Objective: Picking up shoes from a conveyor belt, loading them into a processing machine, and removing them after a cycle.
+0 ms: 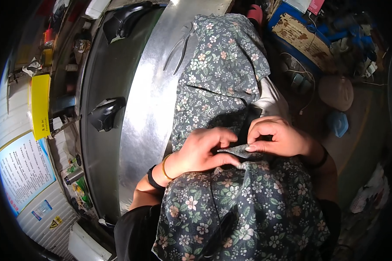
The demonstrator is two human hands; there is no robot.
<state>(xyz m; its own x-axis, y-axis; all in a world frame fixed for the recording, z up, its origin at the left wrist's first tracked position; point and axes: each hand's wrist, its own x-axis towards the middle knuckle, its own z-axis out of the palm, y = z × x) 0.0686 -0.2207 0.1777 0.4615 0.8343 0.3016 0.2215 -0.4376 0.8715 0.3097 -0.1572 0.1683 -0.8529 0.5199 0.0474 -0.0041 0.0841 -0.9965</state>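
A dark floral cloth (244, 209) covers my lap and front, and more of the same floral fabric (222, 56) stretches away from me over my legs. Between my hands a greyish fold of cloth (238, 150) is lifted up. My right hand (279, 135) pinches this fold between thumb and fingertips. On the fold's other side is my left hand (200, 150), its thumb and curled fingers apart around the cloth's edge; its fingertips are slightly blurred. Pliers (179, 48) with grey handles lie beyond, on a shiny metal strip (146, 87) beside the fabric.
Left of the metal strip runs a dark belt (106, 156) bearing two glossy black shoe-like pieces (106, 114). A yellow sign (40, 106) and a printed notice (25, 172) are farther left. To the right are a blue-framed worn panel (302, 39), a loose cable and a light-blue object (337, 124).
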